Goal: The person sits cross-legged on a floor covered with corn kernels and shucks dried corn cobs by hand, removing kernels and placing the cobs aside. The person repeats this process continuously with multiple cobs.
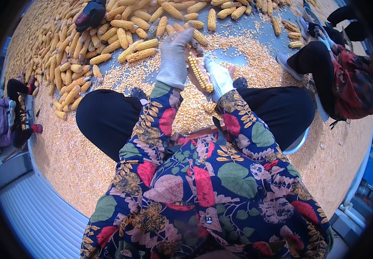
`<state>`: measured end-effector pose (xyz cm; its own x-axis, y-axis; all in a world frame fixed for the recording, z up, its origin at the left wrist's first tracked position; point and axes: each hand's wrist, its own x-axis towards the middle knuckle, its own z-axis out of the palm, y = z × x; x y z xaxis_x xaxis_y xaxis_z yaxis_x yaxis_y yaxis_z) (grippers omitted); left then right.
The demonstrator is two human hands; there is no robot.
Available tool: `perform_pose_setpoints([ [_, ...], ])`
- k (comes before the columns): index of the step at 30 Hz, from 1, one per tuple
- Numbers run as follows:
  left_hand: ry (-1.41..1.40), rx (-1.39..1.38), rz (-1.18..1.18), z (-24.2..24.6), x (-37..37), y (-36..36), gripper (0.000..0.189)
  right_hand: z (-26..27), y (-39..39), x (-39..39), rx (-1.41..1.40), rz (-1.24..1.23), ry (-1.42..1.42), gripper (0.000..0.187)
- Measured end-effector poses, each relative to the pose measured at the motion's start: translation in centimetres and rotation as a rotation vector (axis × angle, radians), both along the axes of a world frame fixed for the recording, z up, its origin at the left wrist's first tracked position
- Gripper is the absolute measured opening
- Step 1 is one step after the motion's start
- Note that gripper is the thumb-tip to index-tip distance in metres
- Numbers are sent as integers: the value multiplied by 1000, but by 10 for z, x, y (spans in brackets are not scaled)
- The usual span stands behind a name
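A partly shelled corn cob (200, 72) is between my hands, over the kernels in front of my lap. A few rows of yellow kernels still stand along it, and its other visible side is bare. My left hand (174, 58), in a grey-white knit glove, grips the far end; its fingertips are partly hidden. My right hand (219, 77), in a whiter glove, holds the cob's near right side. A small yellow corn piece (210, 106) is just below my right hand. Loose kernels (191, 115) are heaped between my knees.
Whole corn ears (73, 48) form a large pile ahead and left. More ears (238, 12) lie on the grey sheet (227, 55), among scattered kernels. A person in red and black (351, 77) sits at right; another in purple (2, 119) is far left. A basin rim (298, 144) shows beside my right thigh.
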<state>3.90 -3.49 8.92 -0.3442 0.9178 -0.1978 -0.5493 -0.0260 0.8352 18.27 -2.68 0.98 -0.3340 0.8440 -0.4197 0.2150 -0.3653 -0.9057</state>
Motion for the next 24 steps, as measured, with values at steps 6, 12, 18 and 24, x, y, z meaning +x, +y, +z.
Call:
perform_pose_setpoints([
  [6,-125,-230,183,-9,4,0,18,57,-19,-13,571,249,-446,52],
  [12,-101,-185,124,-21,20,0,14,42,-4,-17,282,346,-562,53],
  [18,101,-102,146,-26,21,0,11,9,16,-8,44,-3,-229,53],
  [24,-64,-117,205,-8,4,0,19,58,18,-12,117,28,-233,40],
])
